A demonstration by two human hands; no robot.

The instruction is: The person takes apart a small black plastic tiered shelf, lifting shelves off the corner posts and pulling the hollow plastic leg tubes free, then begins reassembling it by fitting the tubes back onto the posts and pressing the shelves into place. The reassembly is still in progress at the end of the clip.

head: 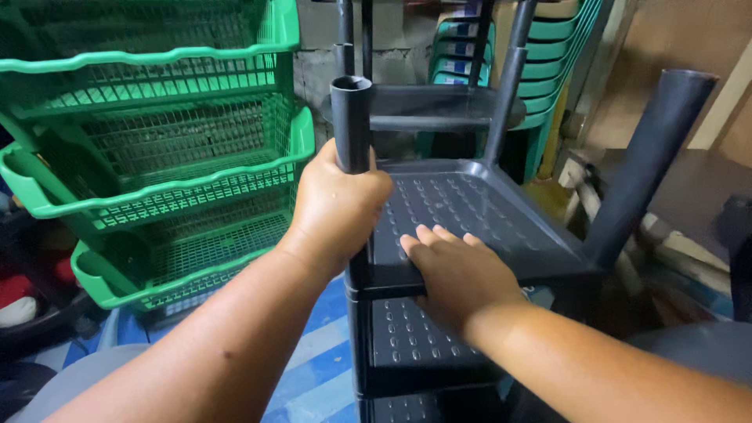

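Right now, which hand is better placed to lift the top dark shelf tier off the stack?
Left, probably. The left hand grips the corner post; the right hand only lies flat on the dark shelf tier.

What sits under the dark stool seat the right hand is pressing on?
Under the top stool, pressed by the right hand, more dark stools of the same kind are stacked. The left hand holds a leg. The forearms hide the stack's lower part and the floor under it.

Dim indoor light, soft and from above/front; faint sheen on the dark stool seat point(462, 207). Deep shadow at lower left. Wide-angle bend at frame edges; background slightly soft, forearms near the bottom edge blurred.
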